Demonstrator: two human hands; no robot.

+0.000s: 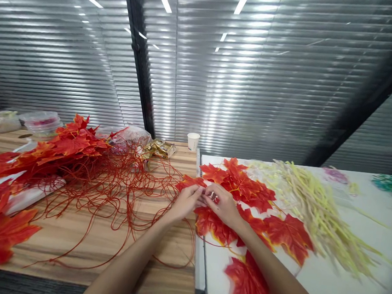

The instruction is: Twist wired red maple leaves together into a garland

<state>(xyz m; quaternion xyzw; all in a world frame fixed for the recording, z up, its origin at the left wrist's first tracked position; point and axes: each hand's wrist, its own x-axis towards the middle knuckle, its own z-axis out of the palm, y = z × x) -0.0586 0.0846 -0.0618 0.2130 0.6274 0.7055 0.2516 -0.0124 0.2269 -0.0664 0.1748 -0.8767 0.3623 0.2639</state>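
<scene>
both forearms come up from six o'clock and meet at the middle of the view. left hand (186,201) and right hand (223,205) sit fingertip to fingertip over the seam between two tables, each grip pinched nearly shut on a small piece between them, seemingly the stem end of a red leaf (190,182); what exactly is pinched is too small to tell. that leaf lies just past the fingertips toward twelve o'clock, its long axis running roughly from nine to three, with both hands about equally near. more red leaves (237,181) spread under and beyond the right hand, out to three o'clock and down to five. a tangle of thin red wire stems (109,185) runs off at nine o'clock to a leaf pile (64,146). pale yellow sprigs (311,209) lie at two o'clock. the left table (103,244) is wood-grained, the right table (341,290) white. a paper cup (193,141) stands at twelve o'clock, before closed blinds (258,79) reflecting ceiling lights.
</scene>
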